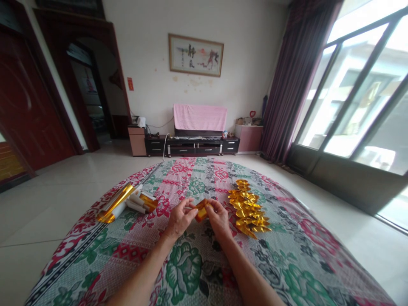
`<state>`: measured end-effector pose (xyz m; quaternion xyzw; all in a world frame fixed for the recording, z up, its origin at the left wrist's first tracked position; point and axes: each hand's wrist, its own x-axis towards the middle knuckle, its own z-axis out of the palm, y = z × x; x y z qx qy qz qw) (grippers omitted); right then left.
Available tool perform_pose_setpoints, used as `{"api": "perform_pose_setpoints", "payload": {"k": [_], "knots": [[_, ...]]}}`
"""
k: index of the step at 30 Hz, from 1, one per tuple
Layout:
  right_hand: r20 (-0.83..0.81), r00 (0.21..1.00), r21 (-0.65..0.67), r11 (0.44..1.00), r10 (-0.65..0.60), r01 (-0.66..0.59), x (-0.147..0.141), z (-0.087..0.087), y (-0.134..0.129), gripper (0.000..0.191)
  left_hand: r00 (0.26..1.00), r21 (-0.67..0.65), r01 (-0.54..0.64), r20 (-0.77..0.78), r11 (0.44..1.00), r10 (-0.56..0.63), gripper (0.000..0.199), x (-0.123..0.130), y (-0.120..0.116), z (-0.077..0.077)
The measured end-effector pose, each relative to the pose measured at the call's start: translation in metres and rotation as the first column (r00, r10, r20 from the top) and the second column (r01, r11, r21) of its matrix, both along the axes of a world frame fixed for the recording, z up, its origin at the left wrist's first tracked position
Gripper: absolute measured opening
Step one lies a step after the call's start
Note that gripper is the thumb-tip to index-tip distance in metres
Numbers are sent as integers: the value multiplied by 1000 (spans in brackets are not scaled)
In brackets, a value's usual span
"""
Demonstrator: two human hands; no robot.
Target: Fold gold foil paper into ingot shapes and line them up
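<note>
A small folded piece of gold foil paper is held between both hands over the middle of the table. My left hand pinches its left side with thumb and fingers. On its right side, my right hand grips the same piece. Several folded gold pieces lie in overlapping rows to the right of my right hand. Left of my left hand are curled gold and white sheets, with more rolled gold and white paper beside them.
The round table has a flowered cloth in red, green and grey. Beyond it stands a low black cabinet with a pink cloth above. A purple curtain and windows are on the right, a red door on the left.
</note>
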<state>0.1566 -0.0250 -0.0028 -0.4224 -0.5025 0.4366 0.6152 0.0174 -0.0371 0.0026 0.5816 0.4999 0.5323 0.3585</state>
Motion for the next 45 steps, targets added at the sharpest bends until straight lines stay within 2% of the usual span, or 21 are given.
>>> {"api": "perform_pose_setpoints", "payload": {"k": [3,5,8,14,19,27,33,40,45], "knots": [[-23,999,-25,999,42,-43,-1,2,-2,24,985,-100,21,175,995,-3,31,2,3,-2],[5,997,-42,996,82,-81,-2,4,-4,23,972,-128,7,232,992,23,27,2,4,-3],[58,993,-36,994,107,-105,-1,9,-9,26,971,-115,-7,237,993,34,25,-2,6,-4],[87,985,-40,989,147,-144,3,13,-12,27,981,-113,76,186,991,-54,23,-6,4,1],[73,990,-37,992,121,-119,3,9,-11,23,955,-185,177,271,967,-123,30,-4,1,5],[-7,987,-86,983,159,-159,2,8,-11,21,887,-205,244,442,948,-133,30,-6,3,-1],[-98,973,-86,972,210,-218,4,8,-11,16,874,-224,277,462,934,-149,26,-7,4,-2],[-1,984,-80,981,178,-178,5,10,-13,17,908,-184,229,395,956,-141,26,-8,6,-6],[30,986,-75,984,165,-162,5,11,-14,21,902,-159,233,403,959,-152,29,-10,8,-10]]}}
